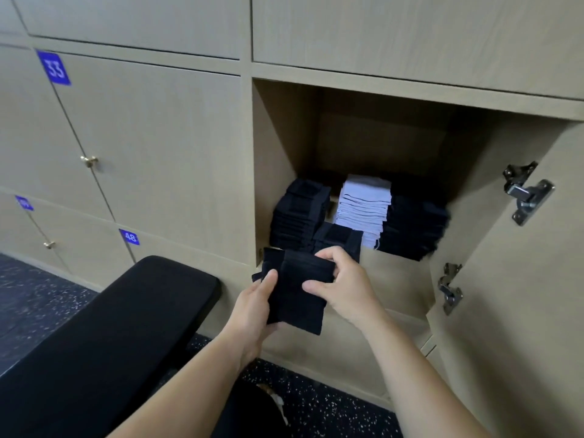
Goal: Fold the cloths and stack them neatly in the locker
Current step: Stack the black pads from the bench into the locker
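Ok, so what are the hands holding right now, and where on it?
A folded black cloth. The left hand grips its left edge, thumb on top; the right hand pinches its upper right edge.

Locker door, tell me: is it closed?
No, the locker door stands swung open at the right, with its hinges and the stacked cloths inside exposed.

Cloth stacks (363, 210) sit in the locker (275, 147), bench (120, 327) to its left
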Demonstrator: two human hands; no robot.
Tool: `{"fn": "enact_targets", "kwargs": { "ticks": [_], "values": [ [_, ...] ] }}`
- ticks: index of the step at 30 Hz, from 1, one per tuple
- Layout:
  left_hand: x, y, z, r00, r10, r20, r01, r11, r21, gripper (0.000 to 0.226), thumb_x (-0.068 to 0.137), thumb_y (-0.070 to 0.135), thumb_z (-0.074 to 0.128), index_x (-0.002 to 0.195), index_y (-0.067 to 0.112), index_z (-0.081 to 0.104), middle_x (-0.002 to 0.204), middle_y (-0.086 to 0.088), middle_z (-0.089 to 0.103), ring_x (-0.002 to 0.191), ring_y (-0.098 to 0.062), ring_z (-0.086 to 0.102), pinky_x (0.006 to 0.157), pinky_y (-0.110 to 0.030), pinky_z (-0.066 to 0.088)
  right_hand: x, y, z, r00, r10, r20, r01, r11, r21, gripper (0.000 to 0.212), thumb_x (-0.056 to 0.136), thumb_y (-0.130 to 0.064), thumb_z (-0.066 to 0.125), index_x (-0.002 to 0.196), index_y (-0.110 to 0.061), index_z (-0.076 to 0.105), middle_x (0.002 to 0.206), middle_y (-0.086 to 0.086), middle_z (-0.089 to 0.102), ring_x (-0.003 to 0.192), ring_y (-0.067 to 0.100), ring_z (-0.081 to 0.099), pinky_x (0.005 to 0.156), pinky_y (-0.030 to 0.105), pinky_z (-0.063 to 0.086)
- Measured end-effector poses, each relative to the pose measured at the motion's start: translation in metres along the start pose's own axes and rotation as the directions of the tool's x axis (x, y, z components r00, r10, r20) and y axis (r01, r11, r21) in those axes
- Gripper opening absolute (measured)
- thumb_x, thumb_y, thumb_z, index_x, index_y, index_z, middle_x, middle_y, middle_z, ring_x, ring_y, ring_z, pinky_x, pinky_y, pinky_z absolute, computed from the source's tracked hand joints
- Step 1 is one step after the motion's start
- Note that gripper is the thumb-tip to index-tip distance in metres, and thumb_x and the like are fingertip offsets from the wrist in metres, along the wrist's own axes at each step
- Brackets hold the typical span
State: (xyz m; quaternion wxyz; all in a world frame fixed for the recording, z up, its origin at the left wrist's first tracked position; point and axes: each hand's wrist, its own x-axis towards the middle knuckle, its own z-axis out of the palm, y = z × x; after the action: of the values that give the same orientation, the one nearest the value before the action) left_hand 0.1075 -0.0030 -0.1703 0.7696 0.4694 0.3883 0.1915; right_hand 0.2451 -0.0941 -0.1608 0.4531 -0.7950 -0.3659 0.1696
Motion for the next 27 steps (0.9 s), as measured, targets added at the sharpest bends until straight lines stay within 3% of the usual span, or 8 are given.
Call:
{"fn": "enact_targets", "kwargs": {
  "ticks": [2, 5, 9, 14, 17, 21, 24, 27],
  "values": [
    [-0.006, 0.002, -0.003, 0.999, 0.033, -0.022, -0.032, 0.999, 0.020, 0.023, 0.100, 0.033, 0.052, 0.111, 0.019, 0.068, 0.096, 0.000, 0.077, 0.093, -0.019, 0.071, 0.078, -0.038, 0.057, -0.003, -0.005, -0.002, 0.999, -0.010, -0.033, 0.009, 0.999, -0.040, 0.039, 0.069, -0.021, 0.078, 0.099, -0.033, 0.057, 0.094, -0.016, 0.064, 0.087, 0.004, 0.062, 0.079, 0.029, 0.053],
    [-0.011, 0.004, -0.007, 0.995, 0.081, -0.054, -0.076, 0.994, 0.079, 0.016, 0.097, 0.024, 0.058, 0.109, 0.018, 0.068, 0.093, -0.002, 0.077, 0.088, -0.022, 0.072, 0.095, -0.051, 0.053, -0.004, -0.007, -0.008, 1.000, 0.025, -0.015, -0.026, 0.998, -0.051, 0.026, 0.071, -0.019, 0.077, 0.093, -0.022, 0.064, 0.089, -0.006, 0.068, 0.083, 0.012, 0.064, 0.077, 0.034, 0.054],
    [-0.012, 0.006, -0.012, 0.993, 0.105, -0.060, -0.103, 0.994, 0.039, 0.016, 0.096, 0.017, 0.060, 0.110, 0.013, 0.067, 0.098, -0.007, 0.076, 0.087, -0.021, 0.073, 0.073, -0.033, 0.058, -0.002, -0.001, -0.014, 0.989, 0.121, 0.083, -0.121, 0.993, -0.015, 0.019, 0.076, -0.020, 0.074, 0.084, -0.007, 0.063, 0.080, 0.009, 0.066, 0.071, 0.018, 0.058, 0.067, 0.032, 0.047],
    [-0.009, 0.006, -0.017, 0.988, 0.140, -0.069, -0.136, 0.989, 0.061, 0.014, 0.096, 0.015, 0.060, 0.108, 0.013, 0.066, 0.096, -0.008, 0.075, 0.084, -0.021, 0.073, 0.072, -0.033, 0.058, 0.000, 0.012, -0.030, 0.965, 0.259, 0.025, -0.259, 0.949, 0.178, 0.016, 0.083, -0.020, 0.070, 0.092, -0.008, 0.065, 0.082, 0.002, 0.064, 0.073, 0.016, 0.057, 0.067, 0.030, 0.045],
    [-0.004, 0.005, -0.015, 0.987, 0.141, -0.072, -0.133, 0.986, 0.104, 0.012, 0.096, 0.015, 0.061, 0.107, 0.014, 0.066, 0.096, -0.008, 0.075, 0.084, -0.023, 0.073, 0.079, -0.044, 0.060, 0.010, 0.028, -0.040, 0.878, 0.467, -0.105, -0.380, 0.814, 0.440, 0.012, 0.085, -0.013, 0.070, 0.093, -0.007, 0.063, 0.091, 0.006, 0.066, 0.074, 0.018, 0.058, 0.057, 0.025, 0.045],
    [0.007, 0.001, -0.007, 0.987, 0.150, -0.051, -0.139, 0.975, 0.174, 0.009, 0.095, 0.019, 0.062, 0.103, 0.019, 0.067, 0.096, -0.009, 0.075, 0.093, -0.031, 0.070, 0.093, -0.056, 0.052, 0.031, 0.044, -0.049, 0.730, 0.678, -0.081, -0.439, 0.557, 0.705, 0.011, 0.084, -0.004, 0.069, 0.091, -0.006, 0.060, 0.085, 0.009, 0.063, 0.061, 0.019, 0.055, 0.041, 0.021, 0.046],
    [0.021, -0.005, -0.001, 0.990, 0.139, -0.029, -0.132, 0.976, 0.172, 0.010, 0.095, 0.017, 0.061, 0.104, 0.020, 0.066, 0.093, -0.004, 0.076, 0.086, -0.022, 0.073, 0.074, -0.038, 0.061, 0.058, 0.048, -0.054, 0.688, 0.714, -0.130, -0.433, 0.548, 0.716, 0.016, 0.084, -0.005, 0.068, 0.095, -0.008, 0.057, 0.077, 0.004, 0.056, 0.057, 0.018, 0.048, 0.042, 0.022, 0.039],
    [0.035, -0.012, 0.005, 0.991, 0.132, 0.002, -0.130, 0.977, 0.169, 0.011, 0.095, 0.013, 0.060, 0.104, 0.017, 0.067, 0.089, -0.003, 0.077, 0.077, -0.017, 0.074, 0.057, -0.023, 0.056, 0.091, 0.049, -0.054, 0.676, 0.705, -0.212, -0.395, 0.590, 0.704, 0.015, 0.085, -0.005, 0.069, 0.092, -0.007, 0.055, 0.078, 0.005, 0.054, 0.058, 0.018, 0.043, 0.046, 0.025, 0.032]
  ]
}}
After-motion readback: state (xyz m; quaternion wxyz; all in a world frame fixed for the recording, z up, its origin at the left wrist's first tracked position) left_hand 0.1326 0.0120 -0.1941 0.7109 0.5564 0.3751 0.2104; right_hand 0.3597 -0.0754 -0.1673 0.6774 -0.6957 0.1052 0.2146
